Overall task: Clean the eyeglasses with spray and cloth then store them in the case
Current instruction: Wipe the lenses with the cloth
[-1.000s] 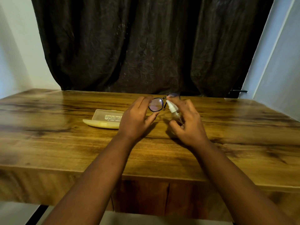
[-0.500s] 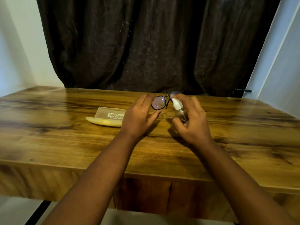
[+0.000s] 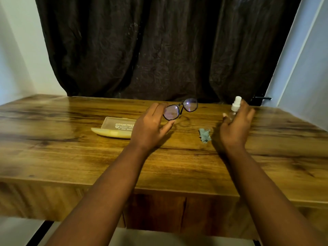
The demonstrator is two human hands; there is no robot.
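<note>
Right hand (image 3: 234, 128) swinging the spray bottle (image 3: 235, 107) away from the eyeglasses (image 3: 180, 110), fingers gripping it, left hand (image 3: 150, 125) pinching the frame, cloth (image 3: 204, 135) lying between

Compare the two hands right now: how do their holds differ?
The left hand pinches the eyeglasses by one lens rim; the right hand wraps the spray bottle. The left one's load tilts, the right one's stands upright. Both are lifted above the table.
</note>
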